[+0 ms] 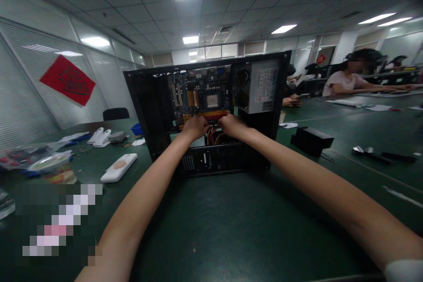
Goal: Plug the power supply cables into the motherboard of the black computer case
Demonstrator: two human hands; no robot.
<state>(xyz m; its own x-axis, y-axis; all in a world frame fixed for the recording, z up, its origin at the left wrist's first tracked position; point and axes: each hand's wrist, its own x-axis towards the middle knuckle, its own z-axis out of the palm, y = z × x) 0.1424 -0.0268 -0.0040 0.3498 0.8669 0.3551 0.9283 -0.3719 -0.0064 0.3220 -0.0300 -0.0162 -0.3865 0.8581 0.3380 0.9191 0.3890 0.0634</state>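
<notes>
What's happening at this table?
A person has both bare hands inside an open computer case on the green table. The left hand and right hand are close together at the motherboard's lower edge, near coloured cables. What the fingers grip, if anything, is unclear. The power supply sits upper right in the case.

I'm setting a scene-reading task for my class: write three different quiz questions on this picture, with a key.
1. What sits at the picture's upper right inside the open computer case?
a) a keyboard
b) a power supply
c) a desk lamp

2. True or false: a white device lies on the table, left of the case in the picture.

3. Fill in: coloured ____ show between the left hand and right hand.

Key: 1 b; 2 true; 3 cables.
</notes>
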